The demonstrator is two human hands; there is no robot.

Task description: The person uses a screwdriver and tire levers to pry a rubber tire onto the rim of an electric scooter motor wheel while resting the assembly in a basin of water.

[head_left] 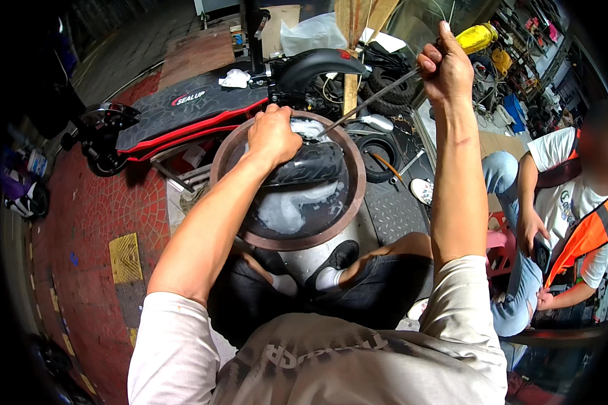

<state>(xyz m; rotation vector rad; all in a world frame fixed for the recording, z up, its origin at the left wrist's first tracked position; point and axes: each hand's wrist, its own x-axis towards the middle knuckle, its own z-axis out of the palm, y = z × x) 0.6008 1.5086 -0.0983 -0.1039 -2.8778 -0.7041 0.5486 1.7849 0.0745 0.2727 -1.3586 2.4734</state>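
Between my feet stands a round brown basin [355,210] of dark water with white suds. A small black scooter tire [314,164] sits on edge in it, partly under the water. My left hand [275,137] is closed over the tire's upper left part. Raised high on the right, my right hand [446,66] is wrapped round a long thin metal pry bar [380,98]. The bar slants down to the left, and its lower end meets the tire's far side. Whether a wheel rim sits inside the tire I cannot tell.
An electric scooter [196,101] with a red-edged deck lies beyond the basin to the left. Right of the basin are a loose black tire [378,156] and a wrench [408,166]. A seated person in an orange vest [581,236] is close at the right.
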